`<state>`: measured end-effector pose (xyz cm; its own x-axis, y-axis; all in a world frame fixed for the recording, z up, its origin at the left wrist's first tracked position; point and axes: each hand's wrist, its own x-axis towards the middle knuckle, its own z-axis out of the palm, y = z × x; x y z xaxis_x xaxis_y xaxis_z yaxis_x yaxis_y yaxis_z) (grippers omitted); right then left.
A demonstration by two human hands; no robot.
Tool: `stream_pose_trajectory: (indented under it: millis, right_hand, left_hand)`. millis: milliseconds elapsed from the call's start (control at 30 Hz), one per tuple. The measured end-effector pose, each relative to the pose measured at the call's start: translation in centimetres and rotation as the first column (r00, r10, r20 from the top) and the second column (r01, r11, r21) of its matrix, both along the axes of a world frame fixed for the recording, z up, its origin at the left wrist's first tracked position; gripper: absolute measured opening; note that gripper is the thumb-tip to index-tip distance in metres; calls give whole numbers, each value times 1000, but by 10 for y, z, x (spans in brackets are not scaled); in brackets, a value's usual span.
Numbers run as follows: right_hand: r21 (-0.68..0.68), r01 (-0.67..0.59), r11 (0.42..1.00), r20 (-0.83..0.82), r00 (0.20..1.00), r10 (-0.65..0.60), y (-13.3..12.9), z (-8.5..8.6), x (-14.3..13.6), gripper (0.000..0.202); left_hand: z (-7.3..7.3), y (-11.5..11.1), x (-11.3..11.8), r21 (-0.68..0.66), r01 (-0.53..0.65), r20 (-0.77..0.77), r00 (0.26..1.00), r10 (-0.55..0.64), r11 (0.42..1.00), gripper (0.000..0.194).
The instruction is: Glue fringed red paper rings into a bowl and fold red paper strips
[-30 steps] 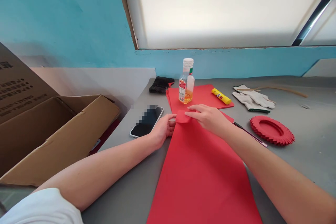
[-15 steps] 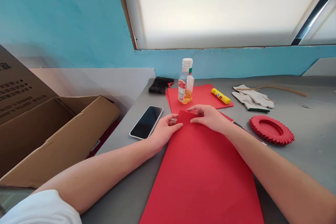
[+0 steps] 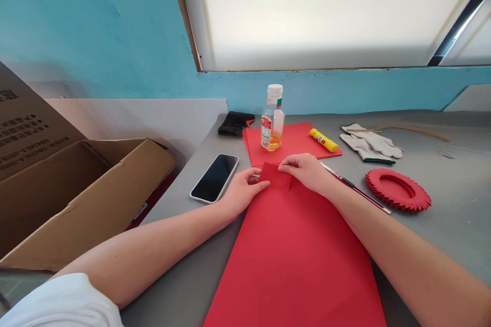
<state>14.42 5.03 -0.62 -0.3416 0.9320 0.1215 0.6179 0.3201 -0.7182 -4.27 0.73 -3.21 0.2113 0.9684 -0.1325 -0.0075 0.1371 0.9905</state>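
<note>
A small folded piece of red paper (image 3: 275, 178) is held between my two hands, above a large red paper sheet (image 3: 307, 260) lying on the grey table. My left hand (image 3: 245, 190) pinches its left edge between thumb and fingers. At its upper right corner, my right hand (image 3: 304, 169) grips it with thumb and forefinger, and a fold edge stands out near its lower right. Left of my left hand lies a phone (image 3: 215, 178) with a dark screen. Beyond my hands a clear bottle (image 3: 272, 120) with some amber liquid stands on a stack of red paper (image 3: 297, 135).
A yellow glue stick (image 3: 323, 140) lies on the stack. To the right are a slim cutter or pen (image 3: 355, 189), a pleated red paper ring (image 3: 398, 190) and white gloves (image 3: 370, 143). A black cloth-like item (image 3: 233, 123) is at the back. An open cardboard box (image 3: 111, 189) stands left.
My right hand has closed its fingers onto the small red paper's upper right corner. The piece now shows a flap at its right side. My left hand has barely moved.
</note>
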Motion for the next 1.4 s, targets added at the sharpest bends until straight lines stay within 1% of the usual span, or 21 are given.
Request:
stream_pose_trajectory:
  millis: [200, 600, 900, 1100, 1400]
  right_hand:
    - [-38, -3, 999, 16, 1000, 3, -2, 2, 0, 22]
    - [-81, -6, 997, 1, 1000, 6, -2, 1, -1, 23]
    - [-84, -31, 996, -18, 999, 30, -1, 0, -1, 23]
    - [-97, -29, 995, -21, 999, 27, -1, 0, -1, 23]
    - [-80, -24, 996, -15, 1000, 23, -3, 1, -1, 26]
  left_hand:
    - [-5, 1, -1, -12, 9, 28, 1000, -9, 1000, 23]
    - [-5, 2, -1, -16, 10, 65, 998, -9, 1000, 24]
    - [-6, 1, -1, -24, 4, 51, 999, -3, 1000, 25]
    - [-5, 1, -1, -21, 7, 47, 999, -6, 1000, 26]
    - [-5, 2, -2, -18, 17, 67, 998, -16, 1000, 27]
